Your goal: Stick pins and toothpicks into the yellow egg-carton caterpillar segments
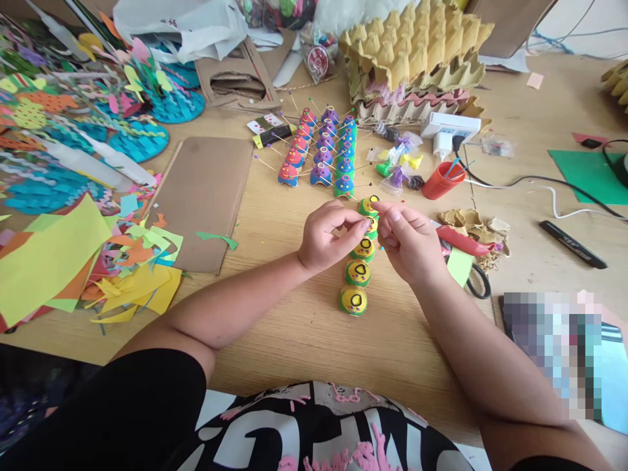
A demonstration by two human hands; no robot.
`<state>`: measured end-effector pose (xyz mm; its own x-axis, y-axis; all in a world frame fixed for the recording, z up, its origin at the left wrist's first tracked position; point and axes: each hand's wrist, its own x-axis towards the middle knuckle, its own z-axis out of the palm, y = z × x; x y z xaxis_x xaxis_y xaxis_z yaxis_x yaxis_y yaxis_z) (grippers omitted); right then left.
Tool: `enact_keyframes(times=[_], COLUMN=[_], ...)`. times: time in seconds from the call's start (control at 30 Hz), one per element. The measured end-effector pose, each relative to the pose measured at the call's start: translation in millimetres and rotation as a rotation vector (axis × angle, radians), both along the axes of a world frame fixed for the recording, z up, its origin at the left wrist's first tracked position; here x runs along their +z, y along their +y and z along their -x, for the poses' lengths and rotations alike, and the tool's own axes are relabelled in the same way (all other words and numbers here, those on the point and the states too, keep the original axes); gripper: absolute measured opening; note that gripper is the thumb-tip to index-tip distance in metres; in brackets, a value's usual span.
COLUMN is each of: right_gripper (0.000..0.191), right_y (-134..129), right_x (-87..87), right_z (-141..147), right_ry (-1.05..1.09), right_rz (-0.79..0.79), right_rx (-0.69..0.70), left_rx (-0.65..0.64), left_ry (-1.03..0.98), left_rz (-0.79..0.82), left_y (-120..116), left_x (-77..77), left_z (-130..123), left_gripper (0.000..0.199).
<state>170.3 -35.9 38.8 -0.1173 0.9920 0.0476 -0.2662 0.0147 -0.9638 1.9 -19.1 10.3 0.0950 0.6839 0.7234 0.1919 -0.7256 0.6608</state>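
Observation:
A row of small yellow-and-green painted egg-carton cups runs up the table in front of me, each topped with a black ring. Over the far end of that row is my left hand, its thumb and index finger pinched together. What the pinch holds, if anything, is too small to make out. Close beside it, my right hand has curled fingers, the index finger stretching toward the farthest cup; anything in its grip is hidden. Farther back stand red cups, purple cups and blue-green cups with pins sticking out.
Cardboard and paper scraps lie on the left. Egg trays are stacked behind. To the right are a red cup, a power adapter with cables, red-handled scissors and a black marker.

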Motion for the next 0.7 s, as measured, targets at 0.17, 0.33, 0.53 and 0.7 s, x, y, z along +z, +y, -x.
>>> enact_keyframes(times=[0.17, 0.33, 0.53, 0.7], right_gripper=[0.034, 0.032, 0.029, 0.034], right_y=[1, 1, -3, -3], right_x=[-3.6, -0.3, 9.0, 13.8], right_z=[-4, -8, -7, -7], right_ry=[-0.086, -0.128, -0.250, -0.320], right_rz=[-0.052, -0.034, -0.175, -0.217], right_rx=[-0.063, -0.026, -0.065, -0.090], left_rx=[0.003, 0.006, -0.018, -0.042], left_ry=[0.017, 0.019, 0.000, 0.003], left_rz=[-0.010, -0.022, -0.026, 0.014], left_y=[0, 0, 1, 0], left_x=[1.7, 3.8, 3.6, 2.5], left_z=[0, 0, 0, 1], left_gripper=[0.023, 0.022, 0.021, 0.023])
